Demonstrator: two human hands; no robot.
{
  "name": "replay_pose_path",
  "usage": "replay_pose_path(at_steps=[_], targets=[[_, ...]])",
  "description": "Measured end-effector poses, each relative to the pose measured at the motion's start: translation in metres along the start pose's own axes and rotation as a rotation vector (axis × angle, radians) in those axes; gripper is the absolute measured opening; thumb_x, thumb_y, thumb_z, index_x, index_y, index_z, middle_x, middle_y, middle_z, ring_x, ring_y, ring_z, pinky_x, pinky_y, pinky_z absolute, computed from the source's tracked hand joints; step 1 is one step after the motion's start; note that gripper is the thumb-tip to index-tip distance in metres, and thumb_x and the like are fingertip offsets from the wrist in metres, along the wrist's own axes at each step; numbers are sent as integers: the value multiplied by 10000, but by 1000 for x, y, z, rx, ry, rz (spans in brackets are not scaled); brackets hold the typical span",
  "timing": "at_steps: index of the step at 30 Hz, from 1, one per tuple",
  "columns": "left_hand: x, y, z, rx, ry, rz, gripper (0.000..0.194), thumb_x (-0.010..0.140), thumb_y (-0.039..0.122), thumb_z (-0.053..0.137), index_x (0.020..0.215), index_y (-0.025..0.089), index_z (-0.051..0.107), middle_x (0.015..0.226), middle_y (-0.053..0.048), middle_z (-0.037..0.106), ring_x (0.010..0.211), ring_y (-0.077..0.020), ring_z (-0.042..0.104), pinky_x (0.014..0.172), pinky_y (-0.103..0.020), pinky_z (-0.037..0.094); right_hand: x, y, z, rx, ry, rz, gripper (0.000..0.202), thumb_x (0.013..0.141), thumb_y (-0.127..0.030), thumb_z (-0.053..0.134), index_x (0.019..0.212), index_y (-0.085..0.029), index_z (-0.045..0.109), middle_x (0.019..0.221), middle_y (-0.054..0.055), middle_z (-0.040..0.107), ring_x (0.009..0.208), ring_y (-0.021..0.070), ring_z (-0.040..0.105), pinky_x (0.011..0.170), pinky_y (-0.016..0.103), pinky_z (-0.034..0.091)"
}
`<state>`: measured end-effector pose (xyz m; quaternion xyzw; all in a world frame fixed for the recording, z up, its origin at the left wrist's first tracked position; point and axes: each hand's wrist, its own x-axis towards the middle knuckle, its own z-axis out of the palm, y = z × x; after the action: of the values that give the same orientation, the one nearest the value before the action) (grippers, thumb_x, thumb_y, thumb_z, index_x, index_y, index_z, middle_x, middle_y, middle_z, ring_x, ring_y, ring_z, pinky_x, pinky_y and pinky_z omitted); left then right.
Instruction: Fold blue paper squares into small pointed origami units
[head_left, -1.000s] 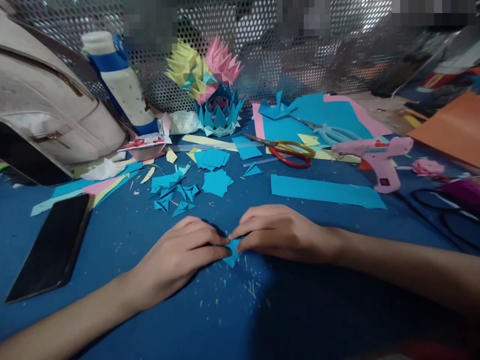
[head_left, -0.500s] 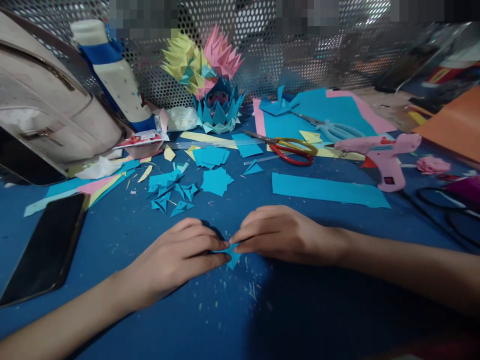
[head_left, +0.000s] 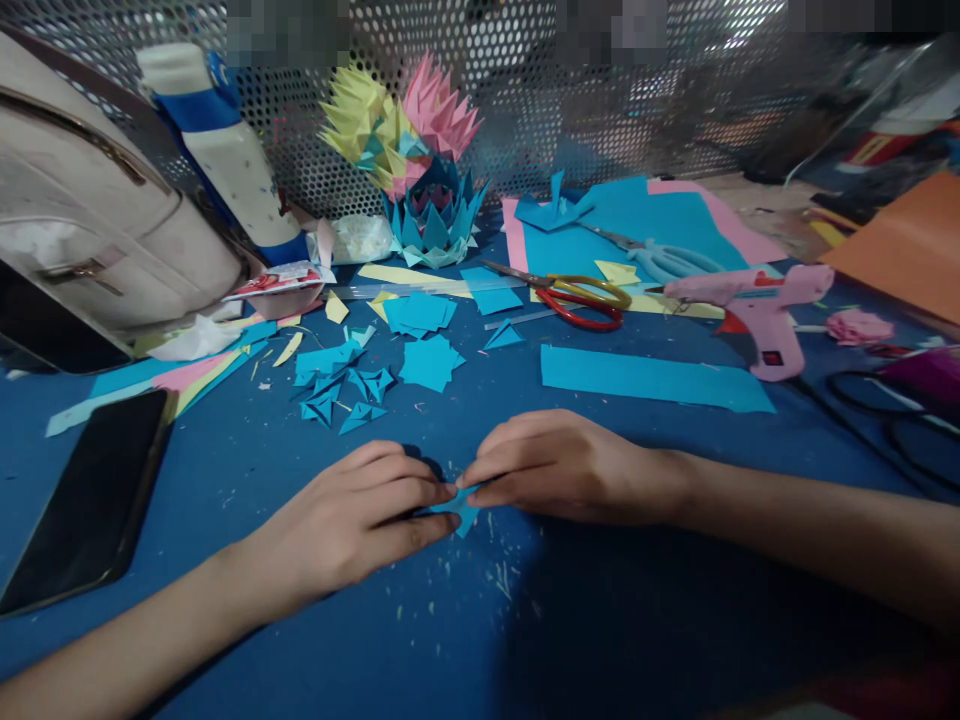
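Note:
A small piece of blue paper (head_left: 463,518) lies on the blue tabletop between my two hands, mostly covered by fingers. My left hand (head_left: 375,510) presses its thumb and fingers on the paper's left part. From the other side, my right hand (head_left: 551,465) pinches the upper right part, its fingertips close to those of the left. Beyond the hands are several small folded blue paper pieces (head_left: 320,405) and a stack of cut blue paper squares (head_left: 431,362).
Scissors (head_left: 577,300) with red and yellow handles lie near a pink glue gun (head_left: 772,300). A blue paper strip (head_left: 652,378) is at the right. Paper flowers (head_left: 435,215), a bottle (head_left: 236,170) and a bag (head_left: 97,230) stand behind; a phone (head_left: 90,500) lies left.
Both hands stay on the blue paper. The left thumb and fingers have parted slightly, showing more of its left part. The view has shifted a little.

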<state>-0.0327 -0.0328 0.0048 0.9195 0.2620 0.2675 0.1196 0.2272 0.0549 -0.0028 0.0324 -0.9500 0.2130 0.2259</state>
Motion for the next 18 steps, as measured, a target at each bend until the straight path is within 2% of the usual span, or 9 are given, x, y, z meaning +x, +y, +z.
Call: replay_pose_path(at_steps=[18], targets=[[-2,-2,1,85,10,49,271,1067,188,410,1143,194,670,1075,-45,737,1071,-170,631,962,-353,449,1,0,0,6,-11,0,256,1036,-213,452,1204,-138,630,1222,106,690,1120,165,619,962,327,510]])
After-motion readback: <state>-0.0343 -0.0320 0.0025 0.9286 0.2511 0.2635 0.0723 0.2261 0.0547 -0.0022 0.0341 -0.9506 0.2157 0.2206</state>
